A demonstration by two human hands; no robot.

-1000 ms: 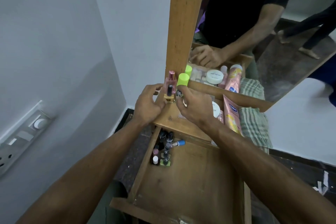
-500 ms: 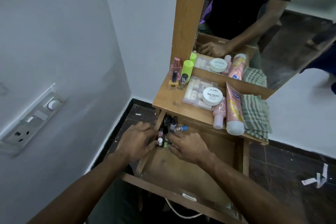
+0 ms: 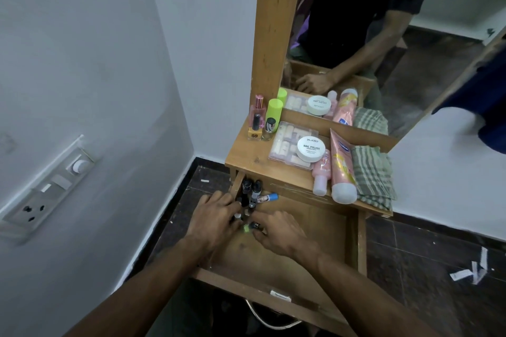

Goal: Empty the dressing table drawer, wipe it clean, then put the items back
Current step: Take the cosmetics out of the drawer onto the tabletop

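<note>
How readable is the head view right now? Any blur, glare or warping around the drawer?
Head view: dim, even room light, no glare; wide-angle bending curves the walls at the edges; the nail polish jar label reads sharp; the small bottles in the drawer corner sit in shadow; left hand and right hand slightly soft.

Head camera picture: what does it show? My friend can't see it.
Both hands, left and right, reach among small bottles in the back left corner of an open wooden drawer. On the table top above sit a white jar, a pink tube and a folded checked cloth, below a mirror.
</note>
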